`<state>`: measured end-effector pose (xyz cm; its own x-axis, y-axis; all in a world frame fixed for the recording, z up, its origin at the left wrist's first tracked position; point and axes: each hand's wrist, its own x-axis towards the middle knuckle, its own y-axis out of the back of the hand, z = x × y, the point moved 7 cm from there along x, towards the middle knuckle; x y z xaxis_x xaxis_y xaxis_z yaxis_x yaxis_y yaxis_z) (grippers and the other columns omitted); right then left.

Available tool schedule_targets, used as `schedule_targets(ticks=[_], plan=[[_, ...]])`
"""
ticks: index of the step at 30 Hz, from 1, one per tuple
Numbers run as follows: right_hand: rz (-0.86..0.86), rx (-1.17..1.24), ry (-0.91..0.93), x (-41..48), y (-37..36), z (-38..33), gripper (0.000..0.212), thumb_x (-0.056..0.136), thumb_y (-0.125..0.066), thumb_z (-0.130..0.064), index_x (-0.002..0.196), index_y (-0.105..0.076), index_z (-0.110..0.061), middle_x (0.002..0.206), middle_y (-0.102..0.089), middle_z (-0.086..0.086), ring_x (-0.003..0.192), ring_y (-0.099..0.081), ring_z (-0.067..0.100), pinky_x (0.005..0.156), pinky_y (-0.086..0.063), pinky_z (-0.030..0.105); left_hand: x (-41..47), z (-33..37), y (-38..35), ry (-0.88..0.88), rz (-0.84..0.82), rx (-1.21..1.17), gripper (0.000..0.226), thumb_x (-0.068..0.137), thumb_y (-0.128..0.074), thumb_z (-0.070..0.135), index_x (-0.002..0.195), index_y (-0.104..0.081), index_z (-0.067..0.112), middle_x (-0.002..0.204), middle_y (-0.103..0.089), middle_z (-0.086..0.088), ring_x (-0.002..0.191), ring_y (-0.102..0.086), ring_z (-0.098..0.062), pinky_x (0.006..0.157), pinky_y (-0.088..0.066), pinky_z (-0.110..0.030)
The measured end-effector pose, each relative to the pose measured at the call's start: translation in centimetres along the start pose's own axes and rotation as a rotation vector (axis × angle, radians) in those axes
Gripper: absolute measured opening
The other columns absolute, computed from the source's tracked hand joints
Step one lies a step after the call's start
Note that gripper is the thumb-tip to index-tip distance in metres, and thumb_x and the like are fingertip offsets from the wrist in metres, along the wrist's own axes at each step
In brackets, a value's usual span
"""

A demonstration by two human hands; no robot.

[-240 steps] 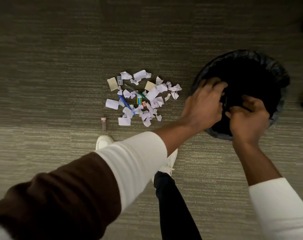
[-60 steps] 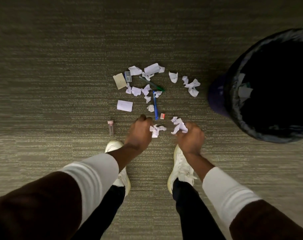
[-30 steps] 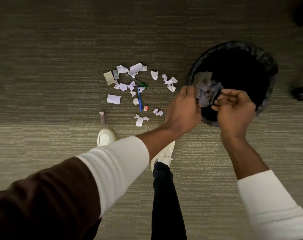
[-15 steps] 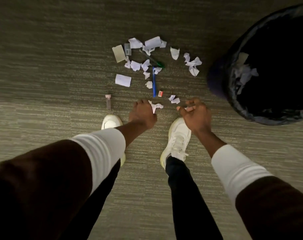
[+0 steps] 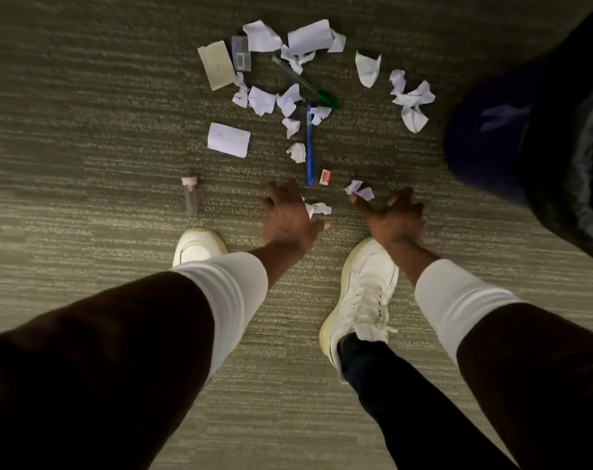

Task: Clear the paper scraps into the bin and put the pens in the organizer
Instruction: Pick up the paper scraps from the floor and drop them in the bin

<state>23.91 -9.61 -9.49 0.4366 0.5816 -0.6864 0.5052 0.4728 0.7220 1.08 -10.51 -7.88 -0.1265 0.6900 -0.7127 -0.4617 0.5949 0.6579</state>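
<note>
Your left hand [image 5: 288, 215] reaches down to the carpet floor [image 5: 84, 147] with its fingers spread and holding nothing; a crumpled scrap [image 5: 318, 209] lies against its thumb side. Your right hand [image 5: 393, 218] is also splayed, one fingertip at another scrap [image 5: 359, 191]. Beyond them lie the blue pen [image 5: 309, 147], the green pen [image 5: 305, 83] and more paper scraps [image 5: 411, 100]. The bin [image 5: 573, 184], black-lined, sits at the right edge; its inside is too dark to read. A small clear box [image 5: 241, 57] lies among the far scraps, its contents unclear. A pink-capped vial [image 5: 190, 195] lies on its side.
</note>
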Motion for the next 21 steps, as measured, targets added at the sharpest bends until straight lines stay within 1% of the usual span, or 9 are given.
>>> schedule_targets(ticks=[2, 4, 7, 9, 12, 15, 17, 19, 21], plan=[[0.026, 0.012, 0.019, 0.2, -0.3, -0.6, 0.124, 0.075, -0.066, -0.083, 0.157, -0.03, 0.002, 0.143, -0.058, 0.024, 0.133, -0.056, 0.04, 0.113, -0.044, 0.043, 0.2, 0.3, -0.1, 0.035, 0.044, -0.051, 0.088, 0.078, -0.085, 0.057, 0.136, -0.043, 0.006, 0.144, -0.039, -0.027, 0.127, -0.049, -0.046, 0.109, -0.044, -0.048], [0.045, -0.022, 0.059, 0.3, -0.4, -1.3, 0.121, 0.075, -0.063, -0.086, 0.156, -0.033, -0.001, 0.141, -0.061, 0.021, 0.13, -0.06, 0.037, 0.11, -0.045, 0.04, 0.4, 0.8, 0.3, 0.049, 0.079, -0.108, 0.087, 0.079, -0.085, 0.055, 0.136, -0.044, 0.004, 0.142, -0.039, -0.026, 0.123, -0.05, -0.045, 0.104, -0.045, -0.046], [0.117, 0.022, 0.124, -0.1, -0.1, -2.4, 0.112, 0.076, -0.068, -0.082, 0.152, -0.04, -0.005, 0.138, -0.062, 0.018, 0.123, -0.062, 0.038, 0.104, -0.051, 0.043, 0.6, 1.5, 0.6, 0.03, 0.088, -0.102, 0.078, 0.085, -0.083, 0.045, 0.141, -0.043, 0.006, 0.143, -0.036, -0.025, 0.121, -0.05, -0.045, 0.095, -0.054, -0.048], [0.158, 0.082, 0.168, -0.5, 0.1, -3.4, 0.098, 0.08, -0.074, -0.074, 0.145, -0.047, -0.006, 0.13, -0.064, 0.018, 0.114, -0.065, 0.038, 0.097, -0.052, 0.041, 0.6, 1.8, 0.5, 0.015, 0.085, -0.071, 0.063, 0.092, -0.078, 0.033, 0.139, -0.047, 0.007, 0.142, -0.038, -0.024, 0.119, -0.052, -0.044, 0.093, -0.057, -0.048], [0.168, 0.139, 0.302, -0.8, 0.0, -5.0, 0.056, 0.086, -0.08, -0.051, 0.118, -0.062, -0.008, 0.11, -0.066, 0.02, 0.099, -0.065, 0.036, 0.085, -0.051, 0.035, 0.6, 1.8, 0.3, -0.033, 0.063, -0.066, 0.046, 0.098, -0.068, 0.017, 0.14, -0.052, 0.008, 0.141, -0.042, -0.023, 0.118, -0.053, -0.043, 0.095, -0.055, -0.048], [0.136, 0.145, 0.377, -1.1, 0.0, -5.9, 0.025, 0.092, -0.075, -0.026, 0.112, -0.068, -0.014, 0.115, -0.062, 0.018, 0.1, -0.062, 0.031, 0.084, -0.054, 0.035, 0.6, 1.4, 0.4, -0.106, 0.053, -0.039, 0.035, 0.101, -0.06, 0.017, 0.135, -0.059, 0.01, 0.136, -0.053, -0.02, 0.118, -0.055, -0.039, 0.1, -0.047, -0.042], [0.136, 0.179, 0.398, -1.4, 0.2, -6.2, 0.018, 0.09, -0.076, -0.017, 0.108, -0.073, -0.015, 0.112, -0.064, 0.016, 0.095, -0.064, 0.028, 0.083, -0.055, 0.034, 0.4, 1.0, 0.7, -0.123, 0.05, -0.045, 0.03, 0.101, -0.058, 0.012, 0.13, -0.064, 0.009, 0.131, -0.058, -0.019, 0.114, -0.06, -0.037, 0.101, -0.051, -0.042], [0.14, 0.256, 0.4, -1.7, 0.6, -6.2, 0.011, 0.089, -0.079, -0.017, 0.099, -0.076, -0.013, 0.102, -0.069, 0.015, 0.088, -0.066, 0.024, 0.08, -0.054, 0.034, 0.0, 0.8, 1.2, -0.144, 0.036, -0.052, 0.029, 0.098, -0.059, 0.004, 0.126, -0.066, 0.007, 0.127, -0.058, -0.019, 0.108, -0.065, -0.037, 0.096, -0.056, -0.045], [0.17, 0.287, 0.415, -2.2, 1.0, -6.1, 0.009, 0.087, -0.081, -0.017, 0.092, -0.078, -0.01, 0.093, -0.072, 0.014, 0.082, -0.068, 0.025, 0.075, -0.051, 0.029, -0.5, 0.9, 1.7, -0.171, 0.039, -0.06, 0.027, 0.095, -0.06, 0.001, 0.121, -0.067, 0.004, 0.12, -0.06, -0.019, 0.1, -0.067, -0.038, 0.091, -0.058, -0.045]])
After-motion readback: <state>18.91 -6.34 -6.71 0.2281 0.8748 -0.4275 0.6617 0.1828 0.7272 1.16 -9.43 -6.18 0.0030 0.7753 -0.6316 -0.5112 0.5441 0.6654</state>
